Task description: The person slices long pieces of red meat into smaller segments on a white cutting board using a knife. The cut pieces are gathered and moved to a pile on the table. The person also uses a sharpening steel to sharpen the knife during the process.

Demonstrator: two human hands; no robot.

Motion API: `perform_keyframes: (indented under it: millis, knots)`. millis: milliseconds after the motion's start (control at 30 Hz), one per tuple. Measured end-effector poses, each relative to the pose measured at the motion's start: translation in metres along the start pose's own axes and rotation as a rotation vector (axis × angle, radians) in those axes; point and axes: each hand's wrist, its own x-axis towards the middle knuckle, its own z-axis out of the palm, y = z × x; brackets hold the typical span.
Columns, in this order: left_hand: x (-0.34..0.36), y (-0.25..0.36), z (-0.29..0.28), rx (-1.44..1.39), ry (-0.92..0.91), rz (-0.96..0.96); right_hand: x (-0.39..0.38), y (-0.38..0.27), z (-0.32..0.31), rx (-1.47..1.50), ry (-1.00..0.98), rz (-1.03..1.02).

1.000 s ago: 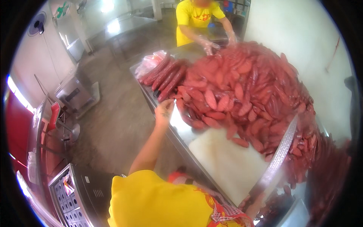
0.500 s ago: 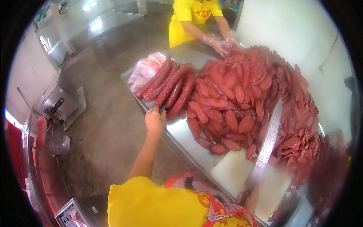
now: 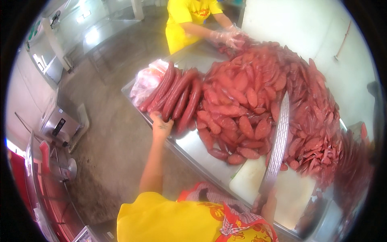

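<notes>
Bench [image 3: 191, 146], one, metal, set against a pale wall [image 3: 290, 24]. Sausages [image 3: 188, 86], whole, dark red, several, lying side by side toward the far left corner of the bench. Plastic bag [image 3: 146, 85], one, clear and pinkish, just beyond them to the left. Left hand [image 3: 162, 124], bare, one, at the near ends of the whole sausages by the bench edge, thumb and finger parted; whether it is clamped on one, I cannot tell. Slices [image 3: 246, 97], red, oval, a great heap filling the middle and right of the bench. Knife [image 3: 277, 147], one, long, with a dimpled blade, pointing up and away over the near part of the heap. Right hand [image 3: 269, 207], one, wrapped around its handle. Cutting board [image 3: 294, 197], white, one, under the knife, a few slices at its far edge. Co-worker, one, yellow shirt [image 3: 189, 14], across the bench, both clear-gloved hands [image 3: 226, 39] at the far edge of the heap.
</notes>
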Motion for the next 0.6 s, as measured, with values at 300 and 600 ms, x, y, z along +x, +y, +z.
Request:
perform_keyframes:
  millis: [300,600]
  knots:
    - [0.026,0.017,-0.024,-1.199,-0.619,-0.676,0.004,0.006,0.0,0.007,-0.066,-0.003]
    - [0.014,0.067,-0.003,-1.49,-0.863,-0.93,0.001,0.008,-0.005,0.042,-0.031,0.001]
